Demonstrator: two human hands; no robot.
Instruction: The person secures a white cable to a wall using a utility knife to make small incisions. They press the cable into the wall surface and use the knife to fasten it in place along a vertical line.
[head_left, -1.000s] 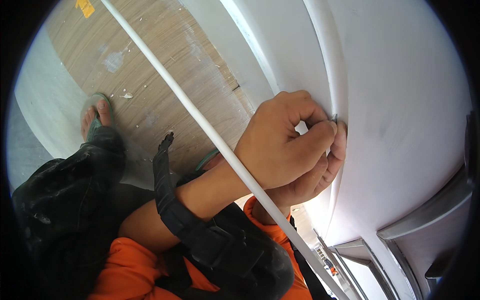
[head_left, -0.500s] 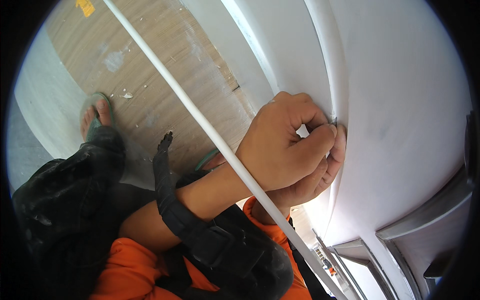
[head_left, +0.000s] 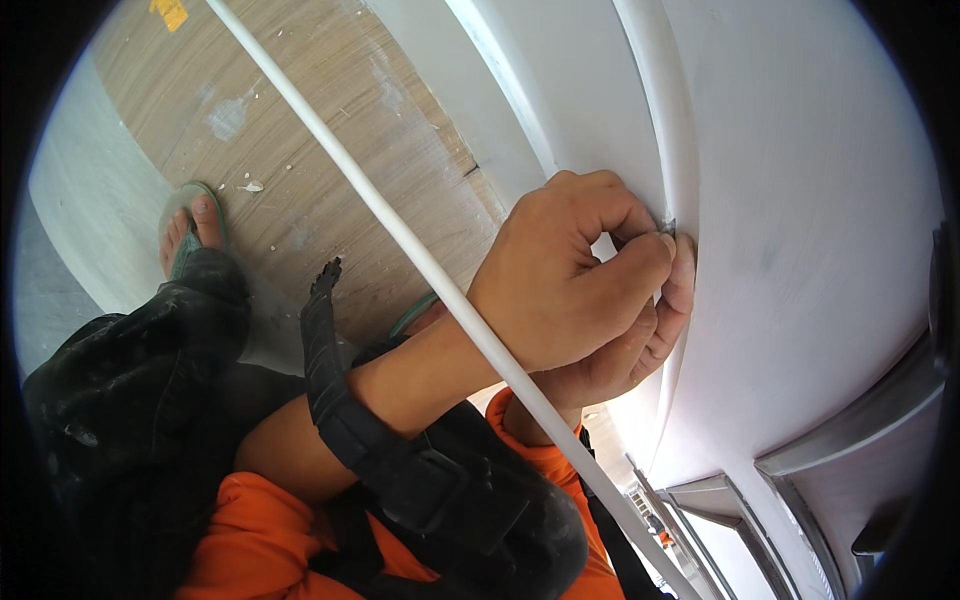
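My left hand (head_left: 580,280) is closed in a pinch at a white vertical strip (head_left: 665,160) along the grey-white wall (head_left: 800,200), with a small grey piece at the fingertips, too small to name. My right hand (head_left: 655,340) is partly behind it, fingers curled against the same strip; what it holds is hidden. A long, thin white tube (head_left: 350,165) runs diagonally across the view, over my left wrist.
Wood-look flooring (head_left: 260,150) with flakes and an orange-yellow scrap (head_left: 168,12) lies beneath. My sandaled foot (head_left: 200,230), dark trousers and a black strap (head_left: 330,360) are at the left. Grey metal frames (head_left: 860,400) stand at the lower right.
Both hands have shifted very slightly along the strip, toward the top of the picture. Their grip looks much the same.
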